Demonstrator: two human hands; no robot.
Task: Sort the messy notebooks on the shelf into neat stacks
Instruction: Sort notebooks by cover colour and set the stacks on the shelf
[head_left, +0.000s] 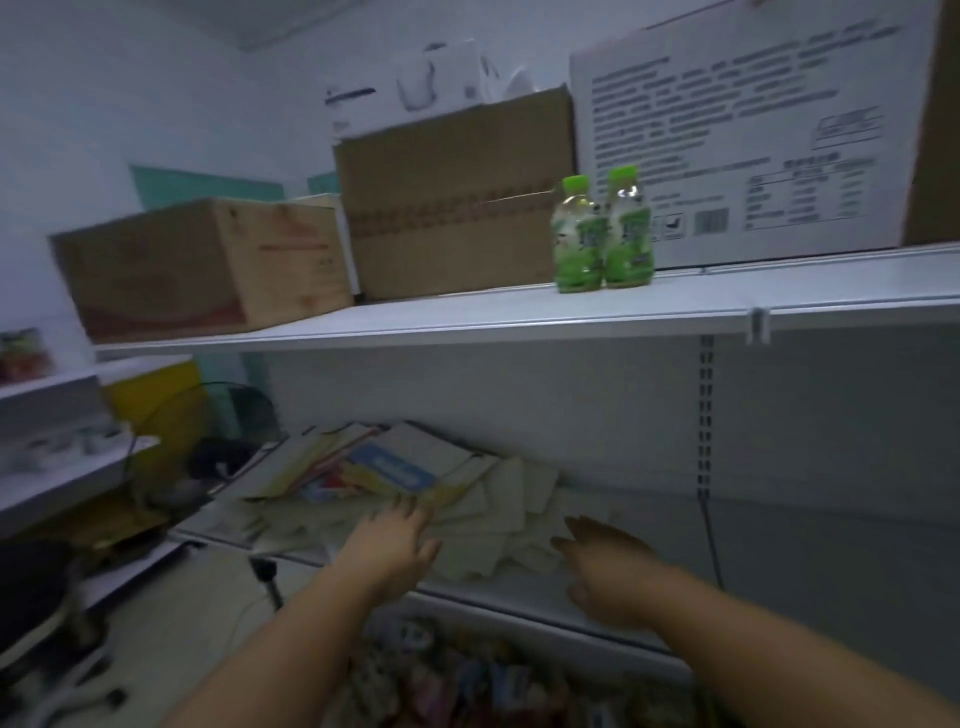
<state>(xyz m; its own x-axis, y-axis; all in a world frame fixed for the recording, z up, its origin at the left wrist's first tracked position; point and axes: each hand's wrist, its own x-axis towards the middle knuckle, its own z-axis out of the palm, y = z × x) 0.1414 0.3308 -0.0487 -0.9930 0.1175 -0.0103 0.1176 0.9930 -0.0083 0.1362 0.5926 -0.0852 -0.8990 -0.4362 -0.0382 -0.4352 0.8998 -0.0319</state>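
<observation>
The notebooks (483, 525) lay in a loose, fanned-out heap on the lower shelf (519, 603). Pale covers spilled toward the near edge, and a few coloured ones, among them a blue-and-yellow cover (395, 470), were piled crookedly at the far left. My left grip (395, 540) was spread wide with the fingers straight, lying over the middle of the heap. The blur kept me from telling whether it pressed down or only brushed the top sheet. My right grip (602, 561) was just as wide and held nothing, its fingers pointing at the right fringe of the pile, just beside the outermost cover.

I judged these to be thin, light and floppy. One alone would bend if lifted by a corner, and smooth covers would slide off each other as soon as the heap tilted. So I thought it better to take several at once by the long edges, thumb on top and fingers beneath. I could also sweep them together with flat palms and then knock the edges square against the shelf. The overhanging ones near the front looked likeliest to slip off toward the blurred clutter below.

On the upper shelf stood two green bottles (602, 234) beside cardboard boxes (452, 208), well apart from the work.
</observation>
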